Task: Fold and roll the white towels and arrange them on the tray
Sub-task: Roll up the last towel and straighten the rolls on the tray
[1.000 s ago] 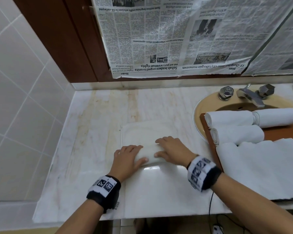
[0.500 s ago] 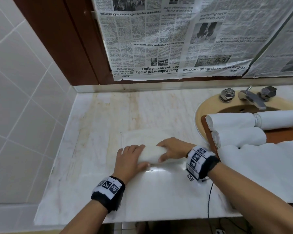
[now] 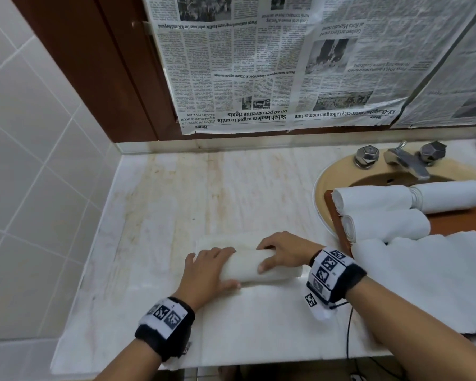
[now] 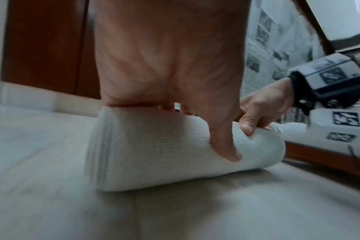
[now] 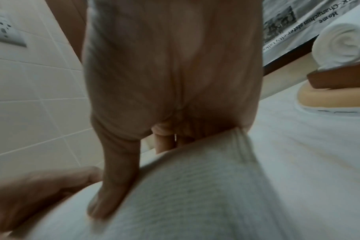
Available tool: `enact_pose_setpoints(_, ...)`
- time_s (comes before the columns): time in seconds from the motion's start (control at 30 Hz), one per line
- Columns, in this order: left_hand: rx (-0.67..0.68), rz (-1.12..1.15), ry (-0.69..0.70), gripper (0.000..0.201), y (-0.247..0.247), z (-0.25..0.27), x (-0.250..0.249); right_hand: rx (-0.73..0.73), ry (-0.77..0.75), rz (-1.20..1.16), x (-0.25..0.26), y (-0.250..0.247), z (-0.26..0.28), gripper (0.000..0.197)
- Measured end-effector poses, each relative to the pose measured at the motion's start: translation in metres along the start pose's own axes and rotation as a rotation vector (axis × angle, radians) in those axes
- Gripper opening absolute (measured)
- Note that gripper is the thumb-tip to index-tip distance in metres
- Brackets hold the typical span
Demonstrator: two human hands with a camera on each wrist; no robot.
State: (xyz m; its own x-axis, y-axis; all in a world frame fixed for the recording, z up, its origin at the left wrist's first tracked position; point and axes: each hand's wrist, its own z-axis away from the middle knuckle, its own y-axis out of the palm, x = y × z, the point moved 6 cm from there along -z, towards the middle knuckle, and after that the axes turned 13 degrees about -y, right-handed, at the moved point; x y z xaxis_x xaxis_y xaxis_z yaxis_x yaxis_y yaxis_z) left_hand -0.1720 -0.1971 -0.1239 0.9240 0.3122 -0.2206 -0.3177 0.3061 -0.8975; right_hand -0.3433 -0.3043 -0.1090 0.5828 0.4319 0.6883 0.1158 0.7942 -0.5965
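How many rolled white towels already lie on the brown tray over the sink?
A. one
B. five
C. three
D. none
C: in the head view, three rolled towels, and, lie on the brown tray, while both hands work a fourth roll on the counter.

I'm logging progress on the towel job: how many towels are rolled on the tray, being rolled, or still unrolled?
Rolled towels on the tray: 3
Towel being rolled under both hands: 1
Unrolled towel pile: 1, layers cannot be counted
Total: 5
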Motion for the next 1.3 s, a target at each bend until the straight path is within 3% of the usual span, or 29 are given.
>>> enact_pose_setpoints(0.07, 0.103, 0.013, -0.011, 0.087, 0.001, -0.009, 0.002, -0.063, -0.023, -0.002, 0.000, 0.004, 0.005, 0.052)
enact_pose_setpoints(0.1, 0.150, 0.020, -0.012, 0.087, -0.001, -0.016, 0.004, -0.161, -0.070, 0.070, 0.003, 0.006, 0.009, 0.048)
enact_pose_setpoints(0.17, 0.271, 0.074, -0.028, 0.085, -0.007, -0.031, 0.007, -0.367, -0.196, 0.378, 0.015, 0.019, 0.019, 0.043)
enact_pose_setpoints(0.23, 0.393, 0.183, -0.034, 0.075, -0.014, -0.045, 0.005, -0.404, -0.198, 0.636, 0.019, 0.039, 0.019, 0.057)
enact_pose_setpoints(0.3, 0.417, 0.239, -0.021, 0.075, -0.021, -0.054, 0.003, -0.377, -0.173, 0.686, 0.014, 0.043, 0.010, 0.068)
enact_pose_setpoints(0.37, 0.307, 0.203, -0.036, 0.089, -0.028, -0.059, 0.005, -0.326, -0.155, 0.625, 0.007, 0.026, -0.002, 0.064)
enact_pose_setpoints(0.47, 0.180, 0.035, 0.003, 0.087, -0.027, -0.056, 0.009, -0.178, -0.074, 0.427, -0.004, -0.004, -0.018, 0.064)
enact_pose_setpoints(0.6, 0.243, -0.011, 0.000, 0.109, -0.021, -0.057, 0.011, -0.038, 0.033, 0.198, -0.016, -0.022, -0.026, 0.072)
enact_pose_setpoints(0.73, 0.322, -0.035, -0.053, 0.113, -0.021, -0.056, 0.009, 0.025, 0.036, 0.064, -0.022, -0.014, -0.019, 0.070)
enact_pose_setpoints(0.87, 0.338, -0.031, -0.064, 0.116, -0.014, -0.041, 0.005, 0.018, 0.140, 0.059, -0.032, 0.001, 0.001, 0.089)
enact_pose_setpoints(1.1, 0.363, -0.046, 0.057, 0.103, -0.002, -0.018, -0.014, 0.053, 0.238, 0.106, -0.030, 0.030, 0.042, 0.070)
enact_pose_setpoints(1.3, 0.283, 0.005, 0.151, 0.091, -0.021, 0.004, -0.049, -0.056, 0.185, 0.055, -0.029, 0.015, 0.089, 0.061)
